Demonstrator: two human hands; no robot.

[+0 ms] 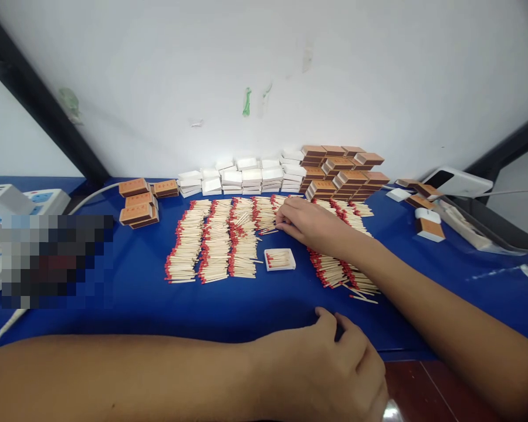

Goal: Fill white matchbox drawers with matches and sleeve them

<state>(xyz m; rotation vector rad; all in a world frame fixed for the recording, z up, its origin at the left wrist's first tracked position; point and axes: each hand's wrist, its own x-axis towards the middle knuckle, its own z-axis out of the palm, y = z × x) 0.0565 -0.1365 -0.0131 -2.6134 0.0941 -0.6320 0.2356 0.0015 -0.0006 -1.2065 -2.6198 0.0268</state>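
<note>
My right hand (305, 221) reaches over the rows of matches, its fingers bent and pressed together at some matches (269, 231) in the middle. How many it grips is hidden. Just in front of it, a white matchbox tray (292, 265) lies on the blue table, partly filled with red-tipped matches (278, 258). Near the table's front edge, my left hand (325, 366) hangs with loosely bent fingers apart; its fingertips are partly hidden, and nothing shows in it. Dense rows of matches (215, 246) lie left of the tray, and more matches (330, 271) lie to its right.
White inner trays (250, 177) are stacked along the wall beside piled brown matchboxes (345, 173). Several more matchboxes (138, 205) stand at the left. A power strip (46, 202) and a blurred-out object (57, 261) are far left. At right are a white device (460, 180) and a loose box (430, 230).
</note>
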